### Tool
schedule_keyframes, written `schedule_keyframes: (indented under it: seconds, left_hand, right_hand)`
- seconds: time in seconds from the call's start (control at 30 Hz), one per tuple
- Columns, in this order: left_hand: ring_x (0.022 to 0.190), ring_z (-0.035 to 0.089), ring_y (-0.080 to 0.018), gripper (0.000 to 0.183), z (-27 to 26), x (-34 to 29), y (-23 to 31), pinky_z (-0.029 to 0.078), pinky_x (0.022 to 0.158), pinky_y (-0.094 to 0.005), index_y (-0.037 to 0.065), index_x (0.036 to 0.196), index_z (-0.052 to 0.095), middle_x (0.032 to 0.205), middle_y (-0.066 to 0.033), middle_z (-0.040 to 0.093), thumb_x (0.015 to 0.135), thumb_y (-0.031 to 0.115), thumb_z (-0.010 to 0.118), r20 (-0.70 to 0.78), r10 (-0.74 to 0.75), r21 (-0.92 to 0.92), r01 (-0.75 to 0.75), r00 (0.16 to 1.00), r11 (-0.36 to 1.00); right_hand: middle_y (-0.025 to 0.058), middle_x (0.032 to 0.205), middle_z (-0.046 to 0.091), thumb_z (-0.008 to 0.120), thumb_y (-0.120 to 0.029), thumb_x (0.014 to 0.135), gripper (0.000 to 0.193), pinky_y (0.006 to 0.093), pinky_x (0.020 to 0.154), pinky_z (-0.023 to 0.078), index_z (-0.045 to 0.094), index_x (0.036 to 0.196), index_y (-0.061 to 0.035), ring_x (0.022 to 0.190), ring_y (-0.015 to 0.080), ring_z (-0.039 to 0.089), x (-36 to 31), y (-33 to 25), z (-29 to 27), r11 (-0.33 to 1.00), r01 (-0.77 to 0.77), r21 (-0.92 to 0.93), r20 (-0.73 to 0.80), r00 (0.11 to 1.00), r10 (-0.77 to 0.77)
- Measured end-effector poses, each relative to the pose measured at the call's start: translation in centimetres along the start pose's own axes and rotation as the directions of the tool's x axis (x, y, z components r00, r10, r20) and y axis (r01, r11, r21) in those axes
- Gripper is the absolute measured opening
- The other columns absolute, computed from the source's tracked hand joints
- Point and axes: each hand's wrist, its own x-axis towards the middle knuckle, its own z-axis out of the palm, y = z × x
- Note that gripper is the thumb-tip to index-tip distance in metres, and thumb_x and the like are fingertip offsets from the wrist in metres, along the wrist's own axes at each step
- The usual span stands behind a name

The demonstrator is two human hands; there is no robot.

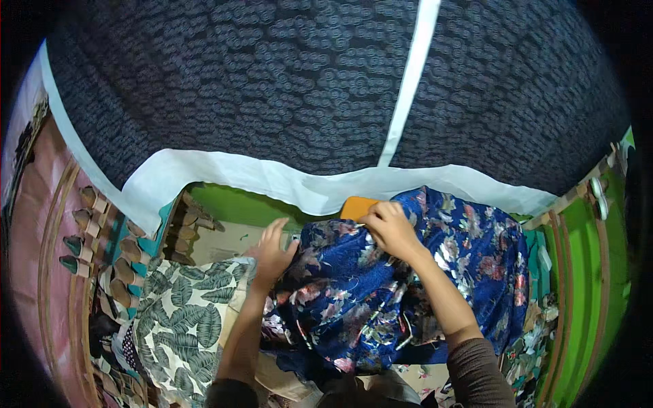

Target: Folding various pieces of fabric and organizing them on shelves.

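A shiny blue cloth with a pink and silver floral print [347,285] lies spread and wrinkled before me. My right hand [386,228] is at its far edge, fingers bent and pinching the fabric. My left hand [273,255] is beside the cloth's left edge, fingers stretched out and nothing held in them. Just behind my right hand shows an orange object with a rounded corner [354,207]; the cloth hides the rest of it. To the left of my left forearm lies a cream cloth with grey-green leaf print [194,299].
A dark patterned curtain with white borders [272,88] hangs across the far side. Shoes stand on racks at the left [122,272]. A green wall with wooden strips [585,292] rises at the right, with a pale sandal [598,197] on it.
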Motion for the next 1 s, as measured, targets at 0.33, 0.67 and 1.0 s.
schedule_keyframes:
  seconds: [0.33, 0.67, 1.0]
  left_hand:
    - [0.075, 0.055, -0.0216, 0.018, 6.4, 1.7, 8.3, 0.043, 0.067, -0.0328, -0.001, 0.091, 0.056, 0.084, -0.0150, 0.059, 0.077, 0.011, 0.055, 0.765, 0.233, -0.424, 0.198, 0.600, 0.884]
    - [0.072, 0.062, -0.0331, 0.016, 5.1, -1.4, 18.9, 0.050, 0.061, -0.0411, 0.001, 0.083, 0.057, 0.076, -0.0214, 0.061, 0.076, 0.015, 0.051, 0.508, 0.219, 0.203, -0.363, 0.833, 0.909]
    - [0.106, 0.052, -0.0303, 0.048, 4.6, 0.3, 25.6, 0.041, 0.088, -0.0373, 0.002, 0.121, 0.043, 0.115, -0.0226, 0.052, 0.077, 0.014, 0.059, 0.620, 0.481, -0.678, 0.115, 0.620, 0.726]
  right_hand:
    - [0.0116, 0.094, 0.044, 0.055, -0.001, 0.078, 0.015, 0.0302, 0.074, 0.042, 0.062, 0.091, -0.0024, 0.084, 0.0245, 0.050, -8.7, 2.5, -4.2, 0.843, -0.409, 0.351, -0.324, 0.791, 0.519]
    - [0.0102, 0.121, 0.040, 0.054, -0.035, 0.086, 0.062, 0.0352, 0.089, 0.038, 0.028, 0.131, -0.0015, 0.105, 0.0222, 0.045, -16.7, -12.3, 1.7, -0.183, -0.426, 0.886, 0.259, 0.129, 0.957]
    - [0.0076, 0.081, 0.059, 0.058, -0.007, 0.064, 0.034, 0.0331, 0.063, 0.048, 0.056, 0.098, 0.0002, 0.071, 0.0194, 0.058, -22.6, 2.3, -5.6, -0.286, -0.408, 0.867, 0.368, 0.138, 0.920]
